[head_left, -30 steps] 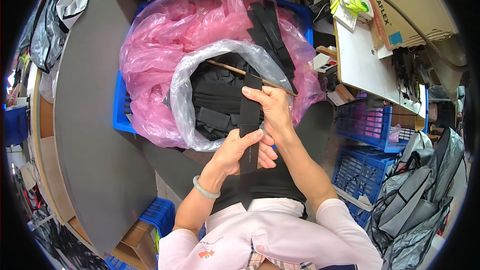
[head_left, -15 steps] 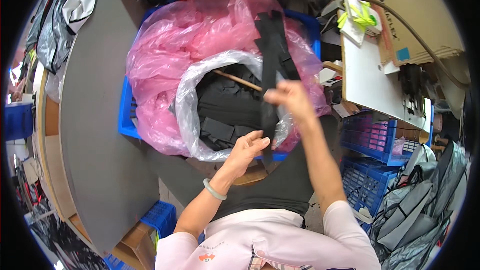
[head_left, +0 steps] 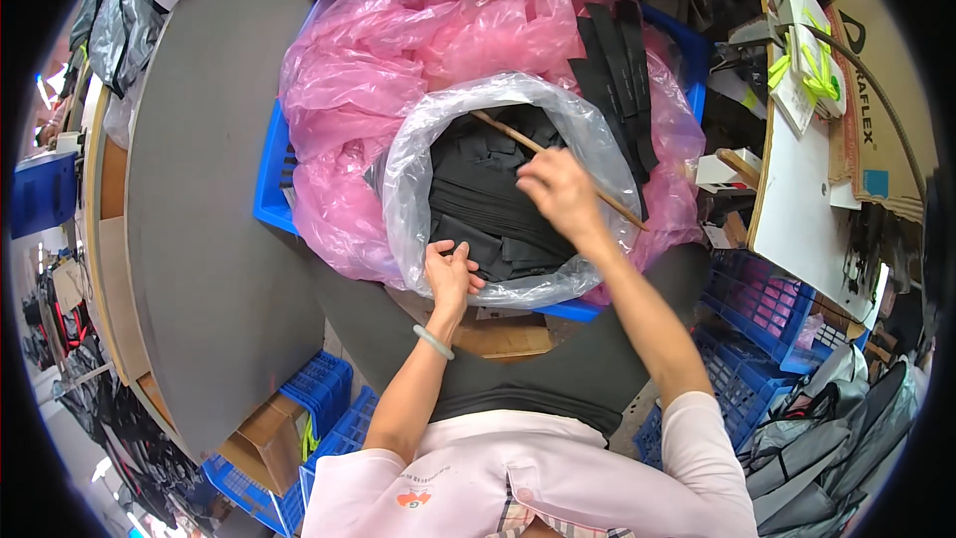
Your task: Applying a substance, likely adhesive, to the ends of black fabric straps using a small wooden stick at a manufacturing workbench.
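Observation:
Black fabric strips (head_left: 488, 201) lie piled inside a clear plastic bag (head_left: 406, 189) with its rim folded outward. A thin wooden stick (head_left: 510, 132) lies slantwise across the bag's mouth, passing by my right hand (head_left: 560, 191). That hand hovers over the pile with its fingers curled together; whatever they may hold is hidden. At the near left of the pile is my left hand (head_left: 454, 269), its fingers loosely bent and apart, next to the strips and the bag's rim. More long black strips (head_left: 619, 80) are laid over pink plastic at the bag's right.
Crumpled pink plastic (head_left: 349, 120) surrounds the bag inside a blue crate (head_left: 271, 179). A grey tabletop (head_left: 224, 199) stands at left. To the right are a white-topped table (head_left: 797, 209), a cardboard box (head_left: 876, 110) and stacked blue crates (head_left: 752, 299).
The long black strip that hung between my hands no longer shows there. My left hand has moved left to the pile's edge. The view has shifted, showing the crate farther right.

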The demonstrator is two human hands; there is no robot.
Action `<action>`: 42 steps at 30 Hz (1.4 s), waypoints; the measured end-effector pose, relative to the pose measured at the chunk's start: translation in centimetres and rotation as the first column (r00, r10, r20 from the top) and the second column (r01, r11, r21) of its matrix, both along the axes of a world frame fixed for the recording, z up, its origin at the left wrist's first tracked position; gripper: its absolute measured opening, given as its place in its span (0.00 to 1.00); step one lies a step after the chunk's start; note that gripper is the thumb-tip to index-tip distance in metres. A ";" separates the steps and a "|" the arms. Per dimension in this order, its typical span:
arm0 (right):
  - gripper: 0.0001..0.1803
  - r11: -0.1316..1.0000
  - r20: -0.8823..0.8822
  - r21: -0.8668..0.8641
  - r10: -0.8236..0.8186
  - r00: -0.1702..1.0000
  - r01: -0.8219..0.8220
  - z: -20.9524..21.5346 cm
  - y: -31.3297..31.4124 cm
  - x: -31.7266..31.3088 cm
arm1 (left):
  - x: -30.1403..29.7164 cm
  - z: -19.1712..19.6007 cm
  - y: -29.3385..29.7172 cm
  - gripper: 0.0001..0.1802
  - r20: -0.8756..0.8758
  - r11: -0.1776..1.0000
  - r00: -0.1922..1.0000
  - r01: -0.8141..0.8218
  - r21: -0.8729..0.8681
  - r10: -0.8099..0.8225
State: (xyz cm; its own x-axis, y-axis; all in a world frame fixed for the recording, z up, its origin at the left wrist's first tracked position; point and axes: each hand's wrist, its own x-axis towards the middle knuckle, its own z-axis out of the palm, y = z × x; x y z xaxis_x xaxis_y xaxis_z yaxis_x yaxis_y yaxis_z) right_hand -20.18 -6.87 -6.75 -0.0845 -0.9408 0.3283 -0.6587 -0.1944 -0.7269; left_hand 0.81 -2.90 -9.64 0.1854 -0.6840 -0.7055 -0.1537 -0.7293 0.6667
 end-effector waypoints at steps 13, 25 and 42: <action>0.11 0.969 -0.249 0.197 -0.097 0.964 0.148 -5.4 5.7 10.5 | -0.1 -1.5 1.8 0.26 -0.085 0.970 0.996 -0.061 -0.237 0.042; 0.15 0.987 0.462 0.151 -0.127 0.878 0.063 9.9 11.8 6.2 | 1.3 11.2 2.5 0.07 -0.714 0.997 0.696 0.028 -0.077 -0.074; 0.18 0.940 0.269 0.118 0.279 0.922 -0.319 11.9 15.2 5.8 | 2.7 14.3 6.7 0.06 -0.502 0.933 0.798 0.204 -0.296 -0.334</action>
